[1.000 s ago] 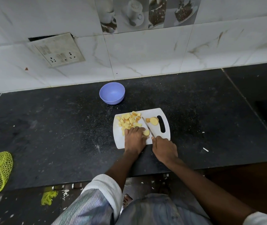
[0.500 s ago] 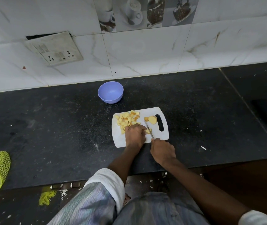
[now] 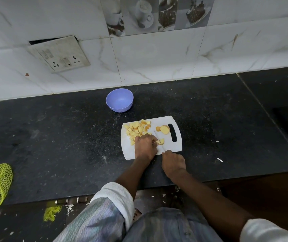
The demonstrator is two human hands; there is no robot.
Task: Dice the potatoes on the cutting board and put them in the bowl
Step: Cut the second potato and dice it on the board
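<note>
My left hand curls down over a small pale-yellow potato piece on the white plastic cutting board, pinning it. My right hand is wrapped round the handle of the thin-bladed knife, its blade just beside that piece. 1 heap of diced potato cubes lies behind my knuckles; 1 uncut potato slice waits near the handle slot. The round lilac plastic bowl looks empty. These wet, firm pieces probably slip, so I would hold by the flat sides.

Diced potatoes on white cutting board
</note>
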